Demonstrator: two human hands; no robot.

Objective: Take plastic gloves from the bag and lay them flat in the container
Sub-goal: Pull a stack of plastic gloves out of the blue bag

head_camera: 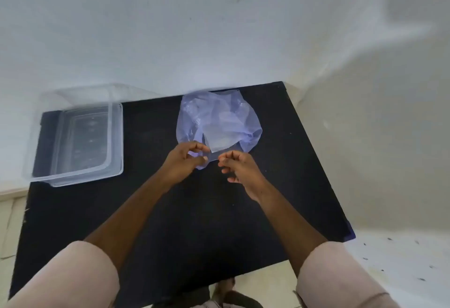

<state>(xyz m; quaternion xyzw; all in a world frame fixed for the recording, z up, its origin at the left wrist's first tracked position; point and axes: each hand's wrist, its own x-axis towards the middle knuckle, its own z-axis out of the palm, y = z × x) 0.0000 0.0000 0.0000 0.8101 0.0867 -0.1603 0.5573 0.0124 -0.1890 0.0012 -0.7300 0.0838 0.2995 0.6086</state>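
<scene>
A crumpled bluish see-through plastic bag [219, 117] lies at the far middle of the black table [194, 210], with pale clear plastic gloves [220, 137] showing inside its mouth. My left hand [185, 161] pinches the bag's near edge. My right hand [237, 164] is beside it, fingers curled at the edge of the clear plastic; whether it grips anything is unclear. The clear rectangular container [80, 137] stands at the table's far left, apart from both hands, and looks empty.
White walls close in behind the table and on the right. The container overhangs the table's left edge slightly. Pale floor tiles and a foot show below the table's near edge.
</scene>
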